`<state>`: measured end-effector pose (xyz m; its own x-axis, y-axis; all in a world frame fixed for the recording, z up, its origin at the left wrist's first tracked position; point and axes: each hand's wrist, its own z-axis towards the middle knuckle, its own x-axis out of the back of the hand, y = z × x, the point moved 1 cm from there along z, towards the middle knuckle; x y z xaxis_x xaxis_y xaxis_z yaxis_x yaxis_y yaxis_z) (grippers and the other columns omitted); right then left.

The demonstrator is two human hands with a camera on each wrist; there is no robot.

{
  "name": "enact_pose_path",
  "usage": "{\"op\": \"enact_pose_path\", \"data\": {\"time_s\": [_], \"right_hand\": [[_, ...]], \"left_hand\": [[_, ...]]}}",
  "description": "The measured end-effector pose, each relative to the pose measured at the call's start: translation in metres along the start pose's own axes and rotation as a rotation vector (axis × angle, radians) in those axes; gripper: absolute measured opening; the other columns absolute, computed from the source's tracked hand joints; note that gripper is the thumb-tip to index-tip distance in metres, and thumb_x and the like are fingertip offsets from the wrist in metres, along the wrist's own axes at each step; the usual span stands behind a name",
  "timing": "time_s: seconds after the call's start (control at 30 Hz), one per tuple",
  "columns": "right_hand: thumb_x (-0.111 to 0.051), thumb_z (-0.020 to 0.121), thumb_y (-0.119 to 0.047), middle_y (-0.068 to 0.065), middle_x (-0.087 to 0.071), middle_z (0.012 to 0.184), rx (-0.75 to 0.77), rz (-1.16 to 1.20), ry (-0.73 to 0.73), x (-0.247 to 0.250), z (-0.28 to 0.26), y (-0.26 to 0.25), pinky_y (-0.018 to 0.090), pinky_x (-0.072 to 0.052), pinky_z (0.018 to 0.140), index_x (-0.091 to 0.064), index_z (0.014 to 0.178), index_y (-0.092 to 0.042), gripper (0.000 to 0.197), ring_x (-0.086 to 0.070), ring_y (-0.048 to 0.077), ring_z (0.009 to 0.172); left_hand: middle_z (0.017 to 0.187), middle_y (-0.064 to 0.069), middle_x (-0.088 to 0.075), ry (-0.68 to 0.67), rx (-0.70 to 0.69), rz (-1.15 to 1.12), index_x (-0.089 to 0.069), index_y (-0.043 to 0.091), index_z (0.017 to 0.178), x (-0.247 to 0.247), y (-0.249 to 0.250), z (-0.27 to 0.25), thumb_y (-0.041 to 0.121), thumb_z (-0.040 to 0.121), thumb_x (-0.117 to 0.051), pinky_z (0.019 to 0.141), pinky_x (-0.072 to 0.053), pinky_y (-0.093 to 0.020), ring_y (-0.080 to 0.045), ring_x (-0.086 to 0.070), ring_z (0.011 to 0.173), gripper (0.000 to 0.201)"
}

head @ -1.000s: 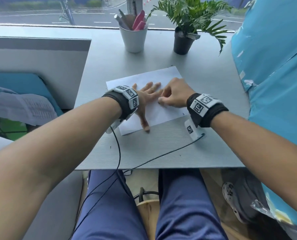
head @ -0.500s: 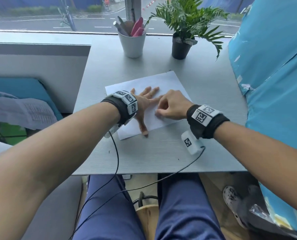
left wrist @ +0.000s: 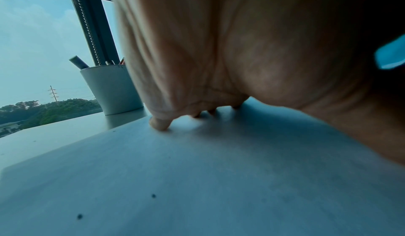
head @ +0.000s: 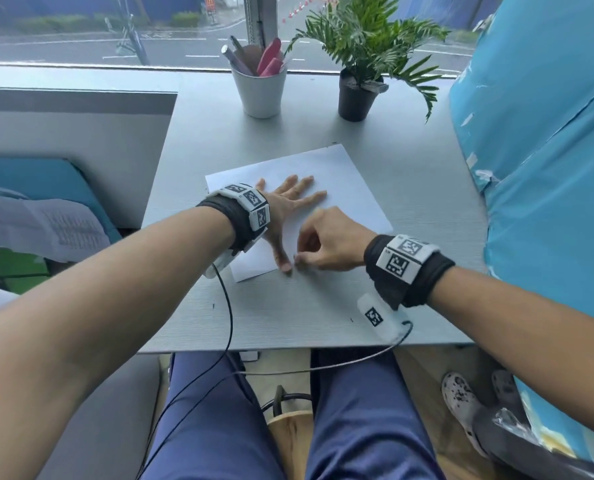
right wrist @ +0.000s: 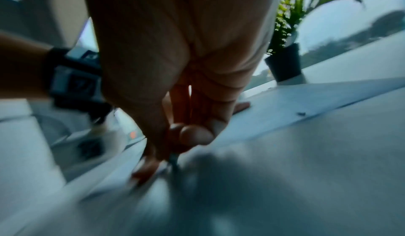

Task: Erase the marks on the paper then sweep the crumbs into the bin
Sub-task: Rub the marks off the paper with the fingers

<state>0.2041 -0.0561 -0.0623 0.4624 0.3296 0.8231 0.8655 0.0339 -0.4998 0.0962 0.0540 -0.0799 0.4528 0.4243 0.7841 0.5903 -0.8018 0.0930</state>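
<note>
Two hands: both rest on the white rectangular sheet of paper (head: 309,188), which lies askew in the middle of the grey tabletop (head: 288,317).
Left hand: the left hand (head: 286,209) lies flat with straight, spread fingers and pins the sheet; its thumb reaches the sheet's near edge.
Right hand: the right hand (head: 326,244) has curled fingers, tips pinched together just beside the left thumb at the near edge; a small eraser may sit in that pinch, but the blurred right wrist view does not let me tell.
Change: against the frames a second and half a second ago, the right hand has slid from the sheet's middle, beside the left fingers, back to the near edge, while the left hand has stayed in place.
Meaning: I judge this a rubbing stroke drawn toward the person, so erasing goes on and sweeping is not begun.
Crumbs: a few dark specks (head: 351,320) dot the tabletop near its front edge.
Bin: none is in view.
Far edge: a white cup of pens (head: 259,91) and a potted green plant in a black pot (head: 357,98) stand well apart from the sheet.
</note>
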Motion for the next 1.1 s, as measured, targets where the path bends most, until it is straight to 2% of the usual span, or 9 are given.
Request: {"op": "enact_pose_path", "data": {"time_s": [0.13, 0.37, 0.47, 0.57, 0.67, 0.77, 0.93, 1.03, 1.1], "right_hand": [[-0.075, 0.078, -0.028, -0.004, -0.069, 0.071, -0.162, 0.076, 0.275, 0.036, 0.02, 0.04, 0.019, -0.047, 0.066, -0.076, 0.078, -0.015, 0.013, -0.062, 0.008, 0.066], [-0.07, 0.082, -0.033, -0.004, -0.066, 0.081, -0.323, 0.101, 0.139, 0.032, 0.025, 0.068, 0.021, -0.041, 0.071, -0.068, 0.081, -0.022, 0.01, -0.059, 0.012, 0.074], [-0.069, 0.083, -0.033, -0.004, -0.064, 0.085, -0.315, 0.071, 0.145, 0.032, 0.025, 0.067, 0.022, -0.04, 0.075, -0.069, 0.085, -0.019, 0.014, -0.06, 0.016, 0.084], [-0.067, 0.084, -0.029, 0.002, -0.066, 0.091, -0.302, 0.029, 0.192, 0.03, 0.022, 0.06, 0.023, -0.043, 0.076, -0.071, 0.089, -0.013, 0.017, -0.061, 0.018, 0.089], [-0.068, 0.082, -0.023, 0.005, -0.07, 0.088, -0.26, 0.014, 0.276, 0.024, 0.014, 0.042, 0.021, -0.048, 0.074, -0.074, 0.088, -0.01, 0.015, -0.064, 0.017, 0.085], [-0.073, 0.079, -0.025, -0.003, -0.067, 0.076, -0.163, 0.054, 0.217, 0.006, 0.008, 0.016, 0.011, -0.046, 0.063, -0.077, 0.085, -0.016, 0.011, -0.064, 0.01, 0.075], [-0.074, 0.077, -0.024, -0.001, -0.072, 0.08, -0.197, 0.05, 0.338, 0.0, 0.013, 0.006, 0.018, -0.05, 0.07, -0.079, 0.082, -0.015, 0.011, -0.065, 0.01, 0.074], [-0.073, 0.078, -0.022, 0.002, -0.073, 0.081, -0.071, -0.012, 0.184, -0.019, 0.007, -0.017, 0.023, -0.054, 0.069, -0.078, 0.081, -0.012, 0.012, -0.065, 0.012, 0.071], [-0.072, 0.078, -0.023, 0.002, -0.074, 0.081, -0.077, -0.025, 0.17, -0.014, 0.006, -0.017, 0.02, -0.052, 0.066, -0.079, 0.081, -0.011, 0.014, -0.065, 0.012, 0.071]], "left_hand": [[0.156, 0.009, 0.038, -0.005, 0.002, -0.003, 0.026, 0.042, 0.149, -0.001, -0.004, 0.0, 0.069, 0.035, -0.089, 0.114, 0.007, -0.069, -0.017, 0.034, 0.144, 0.164], [0.161, 0.006, 0.028, 0.036, -0.064, -0.045, 0.014, 0.046, 0.153, -0.002, -0.012, -0.011, 0.07, 0.049, -0.084, 0.115, 0.007, -0.066, -0.017, 0.026, 0.147, 0.145], [0.165, 0.003, 0.016, 0.088, -0.079, -0.085, 0.003, 0.046, 0.155, -0.011, -0.02, -0.026, 0.068, 0.058, -0.081, 0.117, 0.001, -0.064, -0.019, 0.016, 0.151, 0.13], [0.165, 0.004, 0.016, 0.109, -0.02, -0.145, 0.001, 0.049, 0.154, -0.025, -0.026, -0.04, 0.067, 0.06, -0.079, 0.115, -0.004, -0.069, -0.021, 0.016, 0.151, 0.125], [0.163, 0.005, 0.021, 0.082, 0.027, -0.156, 0.003, 0.053, 0.152, -0.029, -0.021, -0.045, 0.066, 0.064, -0.079, 0.114, -0.002, -0.071, -0.022, 0.021, 0.15, 0.121], [0.162, 0.005, 0.026, 0.05, 0.066, -0.134, 0.003, 0.056, 0.15, -0.025, -0.014, -0.045, 0.065, 0.065, -0.079, 0.112, -0.005, -0.073, -0.023, 0.023, 0.149, 0.119], [0.161, 0.004, 0.028, 0.011, 0.101, -0.075, 0.004, 0.055, 0.15, -0.019, -0.008, -0.045, 0.065, 0.065, -0.08, 0.112, -0.01, -0.073, -0.026, 0.023, 0.149, 0.12], [0.161, 0.001, 0.028, 0.014, 0.097, -0.058, 0.001, 0.053, 0.151, -0.018, -0.005, -0.047, 0.063, 0.065, -0.081, 0.111, -0.011, -0.072, -0.029, 0.022, 0.149, 0.119], [0.162, -0.001, 0.028, 0.004, 0.096, -0.044, 0.001, 0.053, 0.151, -0.018, -0.006, -0.047, 0.062, 0.065, -0.081, 0.11, -0.012, -0.073, -0.031, 0.021, 0.149, 0.12]]}}
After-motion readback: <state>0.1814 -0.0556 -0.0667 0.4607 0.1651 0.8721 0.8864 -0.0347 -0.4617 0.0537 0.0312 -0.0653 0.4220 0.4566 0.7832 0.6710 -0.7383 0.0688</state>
